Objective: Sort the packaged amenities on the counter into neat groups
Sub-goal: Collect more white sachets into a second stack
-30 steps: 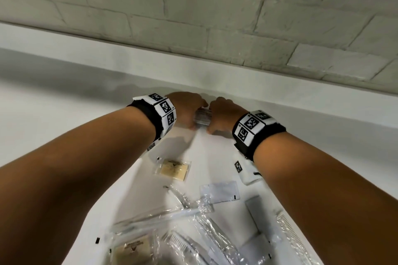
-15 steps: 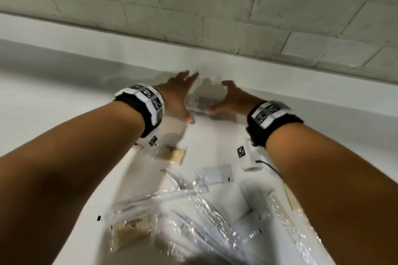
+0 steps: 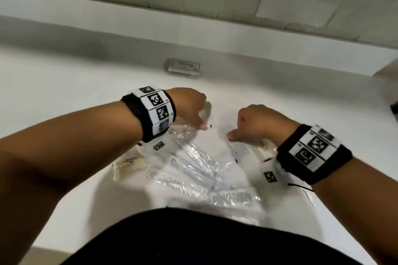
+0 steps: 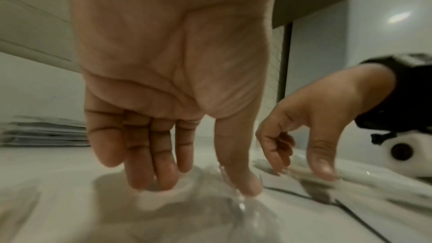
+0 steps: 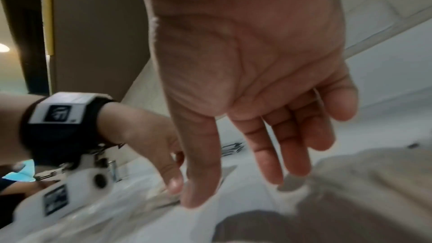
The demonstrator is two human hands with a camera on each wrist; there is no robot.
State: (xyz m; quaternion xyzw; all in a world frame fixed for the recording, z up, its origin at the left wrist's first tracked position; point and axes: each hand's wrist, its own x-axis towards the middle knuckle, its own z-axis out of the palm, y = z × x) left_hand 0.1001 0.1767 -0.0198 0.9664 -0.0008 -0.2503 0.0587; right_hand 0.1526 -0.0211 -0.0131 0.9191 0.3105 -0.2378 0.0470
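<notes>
A small neat stack of flat packets (image 3: pixel 184 69) lies at the back of the white counter (image 3: pixel 64 75), near the ledge. In front of me is a loose pile of clear-wrapped amenities (image 3: pixel 200 168), with a beige packet (image 3: pixel 129 163) at its left and a barcoded packet (image 3: pixel 234 197) nearer me. My left hand (image 3: pixel 199 122) hangs over the pile's far left edge with relaxed fingers; its thumb (image 4: pixel 245 182) touches a clear wrapper (image 4: pixel 233 215). My right hand (image 3: pixel 234 131) hovers over the pile's right side, fingers loose, thumb (image 5: pixel 194 191) just at a packet. Neither hand holds anything.
A raised white ledge (image 3: pixel 193 28) and a tiled wall run along the back. My dark clothing (image 3: pixel 193 239) covers the counter's near edge. A dark object (image 3: pixel 394 107) shows at the far right edge. Another beige packet (image 3: pixel 267 146) lies under my right wrist.
Both hands have let go of the packet stack at the back and drawn toward me, down to the loose pile. The stack stays by the ledge.
</notes>
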